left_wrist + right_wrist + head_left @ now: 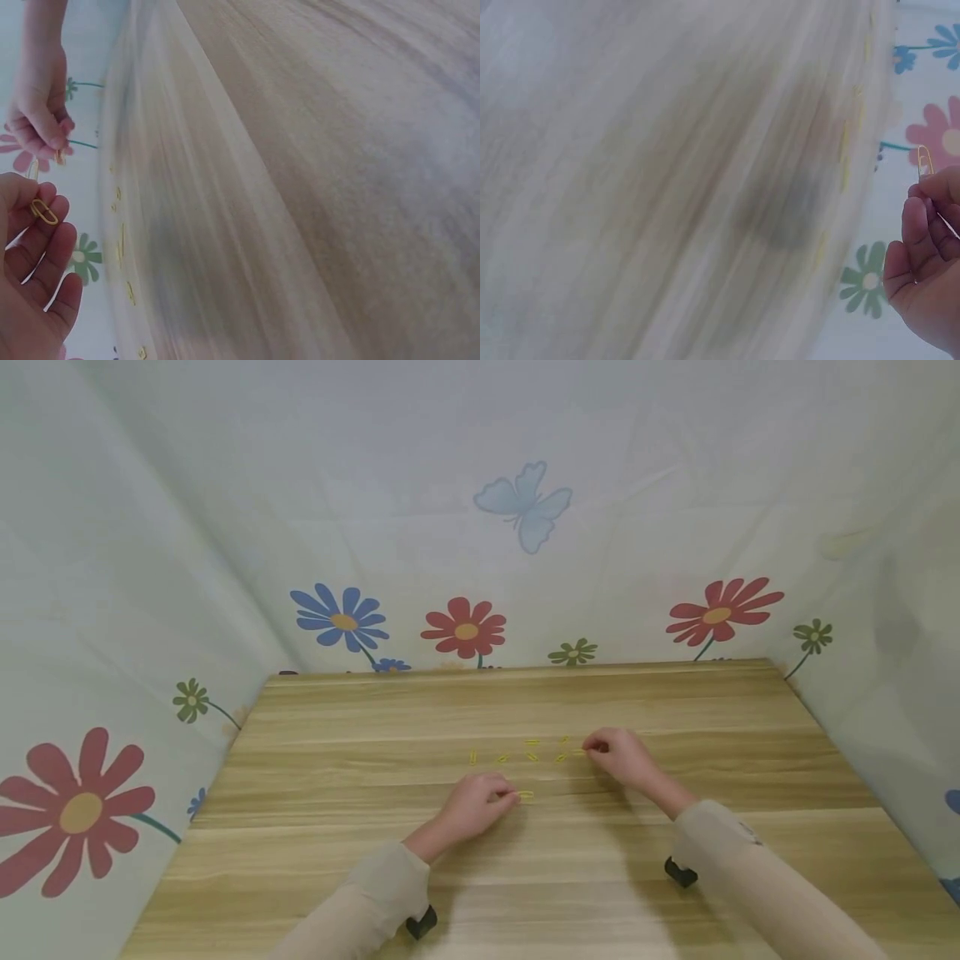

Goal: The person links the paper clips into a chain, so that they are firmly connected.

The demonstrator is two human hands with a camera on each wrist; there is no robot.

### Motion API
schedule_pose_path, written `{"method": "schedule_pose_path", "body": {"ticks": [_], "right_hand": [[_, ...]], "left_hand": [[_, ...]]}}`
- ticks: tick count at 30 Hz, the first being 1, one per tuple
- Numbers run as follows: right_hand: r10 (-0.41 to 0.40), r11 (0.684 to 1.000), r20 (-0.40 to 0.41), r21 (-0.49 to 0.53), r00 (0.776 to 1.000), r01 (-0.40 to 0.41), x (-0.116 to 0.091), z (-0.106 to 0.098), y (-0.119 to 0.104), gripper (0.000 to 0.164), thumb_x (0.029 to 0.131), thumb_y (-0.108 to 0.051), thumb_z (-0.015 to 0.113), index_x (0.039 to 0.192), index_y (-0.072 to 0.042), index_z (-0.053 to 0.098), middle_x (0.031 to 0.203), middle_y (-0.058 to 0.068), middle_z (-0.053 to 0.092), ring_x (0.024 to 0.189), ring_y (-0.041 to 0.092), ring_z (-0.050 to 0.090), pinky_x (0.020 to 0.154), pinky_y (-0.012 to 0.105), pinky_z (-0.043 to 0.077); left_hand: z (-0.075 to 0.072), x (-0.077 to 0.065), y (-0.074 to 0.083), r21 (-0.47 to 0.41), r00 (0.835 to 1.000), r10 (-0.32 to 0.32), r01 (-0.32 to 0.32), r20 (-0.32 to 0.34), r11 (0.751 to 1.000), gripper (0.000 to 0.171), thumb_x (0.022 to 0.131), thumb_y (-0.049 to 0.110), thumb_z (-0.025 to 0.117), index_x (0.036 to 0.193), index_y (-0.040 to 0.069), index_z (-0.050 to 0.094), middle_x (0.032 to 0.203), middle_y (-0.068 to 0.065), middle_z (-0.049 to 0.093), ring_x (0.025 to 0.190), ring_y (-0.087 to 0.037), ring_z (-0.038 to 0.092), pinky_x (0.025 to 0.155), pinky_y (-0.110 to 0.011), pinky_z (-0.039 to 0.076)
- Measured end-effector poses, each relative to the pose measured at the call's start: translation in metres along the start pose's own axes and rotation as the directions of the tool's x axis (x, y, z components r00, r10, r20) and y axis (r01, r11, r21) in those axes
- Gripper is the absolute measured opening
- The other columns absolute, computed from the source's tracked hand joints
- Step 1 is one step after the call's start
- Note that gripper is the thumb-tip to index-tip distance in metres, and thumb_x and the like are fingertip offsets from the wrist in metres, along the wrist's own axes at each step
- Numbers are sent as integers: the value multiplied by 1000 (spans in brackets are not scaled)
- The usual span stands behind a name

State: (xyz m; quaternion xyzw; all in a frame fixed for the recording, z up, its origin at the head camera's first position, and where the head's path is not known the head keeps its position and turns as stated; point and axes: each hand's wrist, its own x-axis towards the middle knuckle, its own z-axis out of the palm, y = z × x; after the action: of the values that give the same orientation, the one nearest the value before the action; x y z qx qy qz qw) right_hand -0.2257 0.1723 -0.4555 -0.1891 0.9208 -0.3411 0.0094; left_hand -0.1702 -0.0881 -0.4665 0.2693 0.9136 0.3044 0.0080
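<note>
Over the table [337, 718], the left hand [472, 803] is pinching a paper clip [45, 212] and the right hand [624, 757] is pinching another clip [925, 157], both probably handling as light, springy and slick, best held at one rounded end.

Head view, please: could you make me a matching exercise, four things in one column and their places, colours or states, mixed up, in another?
1. left hand
2. butterfly
3. right hand
4. loose paper clips

A. holding one clip, nearer the table's far edge
B. lying on the table
C. pale blue
D. holding another clip, farther from that edge

Pairs: 1-D, 2-C, 3-A, 4-B
</note>
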Motion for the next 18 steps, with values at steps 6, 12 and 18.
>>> {"method": "schedule_pose_path", "body": {"ticks": [6, 12, 18], "right_hand": [[-32, 999, -18, 18, 999, 33, -3, -2, -16, 9, 80, -2, 60, 86, 2, 66, 85, 12, 66, 77, 21, 61, 67, 31, 50], [-96, 995, -36, 18, 995, 97, -6, 0, -30, 6, 78, -1, 62, 82, 1, 66, 81, 10, 67, 73, 17, 61, 64, 26, 50], [-177, 984, -55, 23, 983, 178, -9, 4, -38, 4, 76, 0, 63, 79, 1, 66, 78, 9, 66, 69, 14, 59, 61, 21, 49]], "left_hand": [[-2, 5, 2, -1, 1000, 3, -3, -7, 1000, 19, 87, 26, 54, 86, 14, 69, 87, 3, 67, 82, -9, 61, 75, -25, 49], [-3, 11, 6, -17, 1000, -14, 14, -3, 1000, 22, 88, 28, 52, 90, 14, 68, 92, 2, 67, 86, -9, 61, 79, -26, 48], [-4, 14, 11, -48, 1000, -25, 25, -5, 999, 23, 89, 28, 51, 93, 13, 68, 97, 0, 67, 91, -12, 61, 81, -29, 48]]}}
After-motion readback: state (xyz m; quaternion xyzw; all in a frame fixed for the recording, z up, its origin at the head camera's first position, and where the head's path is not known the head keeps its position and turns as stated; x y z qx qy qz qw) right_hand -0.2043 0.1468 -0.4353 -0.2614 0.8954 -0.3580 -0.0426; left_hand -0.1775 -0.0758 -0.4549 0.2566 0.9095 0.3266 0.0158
